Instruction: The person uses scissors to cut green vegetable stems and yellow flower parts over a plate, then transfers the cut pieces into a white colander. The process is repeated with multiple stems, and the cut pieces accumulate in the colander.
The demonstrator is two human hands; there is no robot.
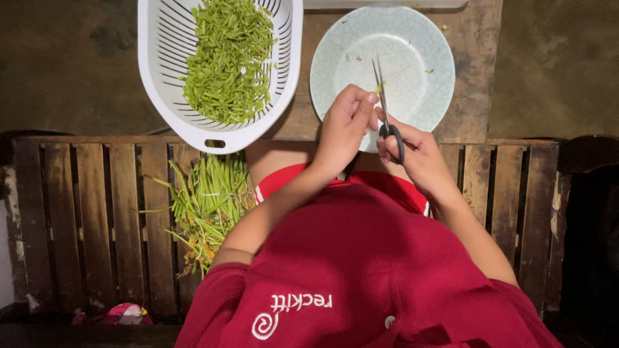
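Seemingly yellow-green stem bit [378, 88], pinched.

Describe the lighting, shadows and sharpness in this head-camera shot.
Head view: bright, even light on the white colander, pale plate and both hands, left hand and right hand; the floor and frame corners fall into deep shadow. The scissors look sharp, no motion blur; slight wide-angle curvature at the edges.

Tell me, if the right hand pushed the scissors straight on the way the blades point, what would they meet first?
Probably the pale plate: the scissors in the right hand point over its middle, though their height above it is unclear.
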